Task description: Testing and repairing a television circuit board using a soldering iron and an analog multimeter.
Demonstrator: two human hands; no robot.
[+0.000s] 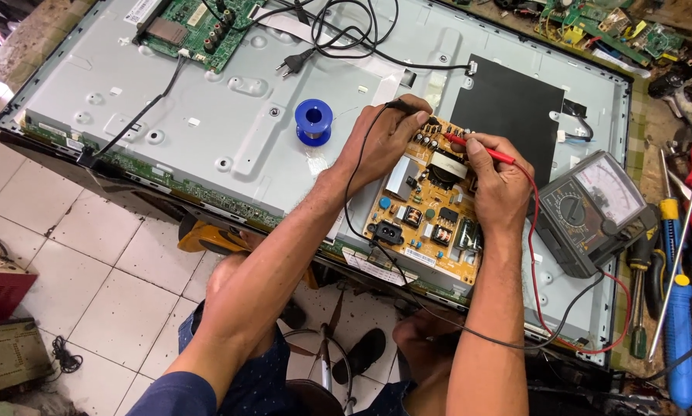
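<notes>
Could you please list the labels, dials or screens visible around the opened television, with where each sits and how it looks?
Analog multimeter: right of the right hand, dark case, pale fan-shaped meter face, round selector dial.
White sticker: top edge of the grey back panel, rectangular.
White label strip: lower edge of the yellow circuit board, narrow.

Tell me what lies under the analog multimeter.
The analog multimeter rests on the grey metal back panel, beside the black sheet. What lies directly beneath it is covered.
</notes>
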